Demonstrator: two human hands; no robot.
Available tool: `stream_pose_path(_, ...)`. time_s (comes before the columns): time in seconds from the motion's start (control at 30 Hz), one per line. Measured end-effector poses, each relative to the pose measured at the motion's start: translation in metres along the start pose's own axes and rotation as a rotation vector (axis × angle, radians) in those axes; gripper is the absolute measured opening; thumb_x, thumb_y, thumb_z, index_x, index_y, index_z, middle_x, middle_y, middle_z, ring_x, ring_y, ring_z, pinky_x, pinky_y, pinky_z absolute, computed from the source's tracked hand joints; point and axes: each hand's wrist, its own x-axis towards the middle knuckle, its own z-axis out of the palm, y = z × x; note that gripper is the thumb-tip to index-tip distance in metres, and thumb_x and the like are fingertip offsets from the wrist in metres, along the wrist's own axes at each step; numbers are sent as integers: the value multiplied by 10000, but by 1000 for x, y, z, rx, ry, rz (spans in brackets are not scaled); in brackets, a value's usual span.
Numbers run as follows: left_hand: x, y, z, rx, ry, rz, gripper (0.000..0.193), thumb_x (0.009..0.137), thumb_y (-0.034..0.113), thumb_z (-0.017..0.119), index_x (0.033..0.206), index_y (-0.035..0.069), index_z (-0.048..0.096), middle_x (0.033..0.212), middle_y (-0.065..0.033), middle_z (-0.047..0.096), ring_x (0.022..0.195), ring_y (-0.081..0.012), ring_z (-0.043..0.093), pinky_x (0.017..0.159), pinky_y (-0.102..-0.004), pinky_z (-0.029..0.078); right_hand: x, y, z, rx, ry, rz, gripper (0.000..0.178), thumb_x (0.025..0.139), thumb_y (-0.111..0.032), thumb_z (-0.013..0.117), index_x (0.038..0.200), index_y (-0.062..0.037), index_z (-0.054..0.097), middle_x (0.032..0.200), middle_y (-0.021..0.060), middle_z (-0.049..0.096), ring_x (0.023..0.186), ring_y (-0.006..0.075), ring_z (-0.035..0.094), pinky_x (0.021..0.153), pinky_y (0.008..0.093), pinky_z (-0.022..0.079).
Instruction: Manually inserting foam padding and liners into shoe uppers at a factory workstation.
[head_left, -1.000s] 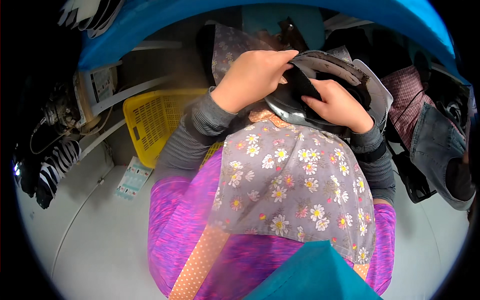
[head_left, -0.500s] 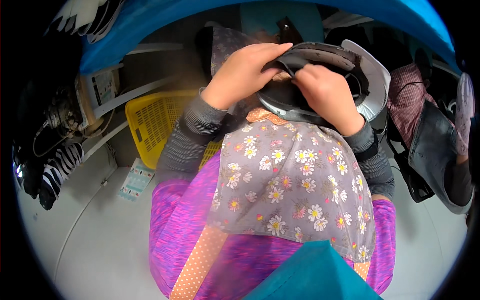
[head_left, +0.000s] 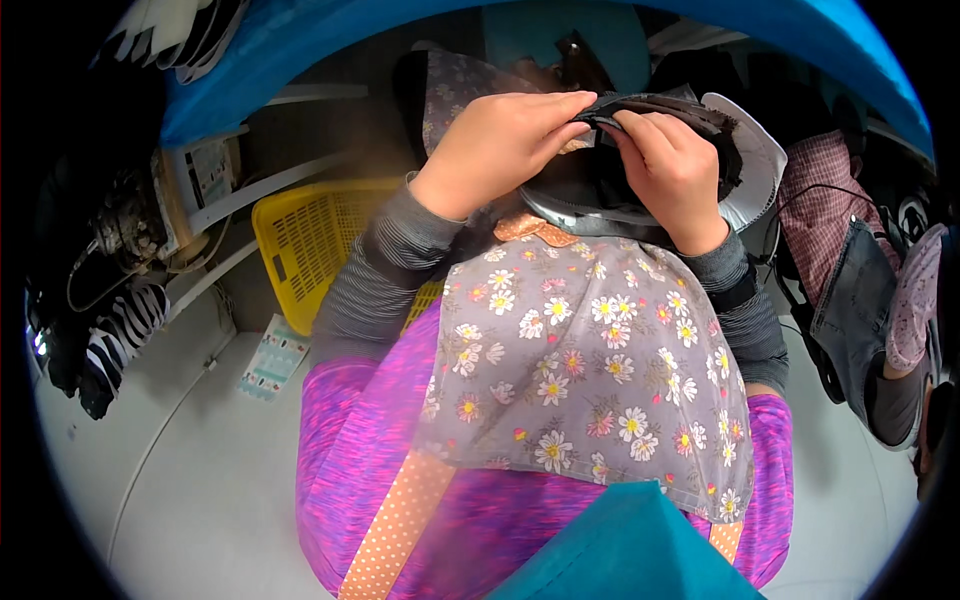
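Observation:
Just above my lap I hold a black layered piece of fabric-like material [head_left: 585, 185] with a whitish, silvery flap curving round its right side; its exact kind is not clear. My left hand [head_left: 505, 145] pinches its upper edge between thumb and fingers. Close beside it, my right hand [head_left: 670, 165] pinches the same folded edge, fingers curled over. The layers between the two hands are pressed together. A grey flowered apron [head_left: 590, 370] covers my lap below, and a small orange dotted tab [head_left: 535, 230] lies at its top.
At left stands a yellow plastic basket [head_left: 300, 250], beside pale shelf bars [head_left: 250, 195] and black-and-white striped pieces [head_left: 130, 325]. Checked cloth [head_left: 820, 190] and dark grey fabric [head_left: 855, 290] hang at right. Blue sheeting [head_left: 400, 25] spans the far side.
My right hand has come up out of the piece's hollow to its upper edge. The edge is now folded flatter between both hands, and the white flap has shifted slightly right.

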Motion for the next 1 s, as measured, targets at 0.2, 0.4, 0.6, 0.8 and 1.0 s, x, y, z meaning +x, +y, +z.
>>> stream_pose_path(0.2, 5, 1, 0, 63, 21, 76, 313, 912, 136, 707, 1215, 58, 703, 1066, -154, 737, 939, -303, 725, 807, -354, 592, -1, 4, 3, -23, 16, -4, 191, 782, -65, 765, 953, -61, 680, 810, 56, 677, 734, 236, 684, 623, 329, 553)
stream_pose_path(0.4, 13, 8, -7, 194, -20, 141, 276, 875, 155, 731, 1122, 32, 716, 995, -147, 743, 864, -301, 729, 758, -358, 594, 4, 2, 4, -10, 66, 22, 126, 795, -125, 793, 845, -71, 690, 726, 53, 667, 658, 232, 668, 589, 323, 539)
stream_pose_path(0.6, 17, 6, -14, 361, -190, 110, 226, 874, 152, 719, 1074, 45, 719, 933, -142, 733, 817, -304, 716, 715, -361, 575, 16, -7, -18, -78, 54, 236, 247, 790, -270, 835, 783, -76, 683, 670, 41, 654, 586, 224, 641, 504, 321, 486)
stream_pose_path(0.8, 14, -4, -3, 100, -9, 42, 237, 882, 84, 690, 1117, 68, 718, 947, -148, 724, 845, -312, 706, 725, -362, 563, 8, -7, -24, -37, -204, 89, 248, 802, -277, 796, 875, -68, 685, 770, 64, 660, 713, 274, 658, 657, 375, 523)
stream_pose_path(1.0, 13, -9, -3, 62, -15, 92, 334, 899, 102, 698, 1233, 123, 711, 973, -140, 734, 814, -308, 704, 714, -350, 560, -4, -4, -18, -120, -120, 59, 126, 792, -148, 759, 873, -82, 689, 741, 45, 653, 696, 247, 658, 648, 360, 520)
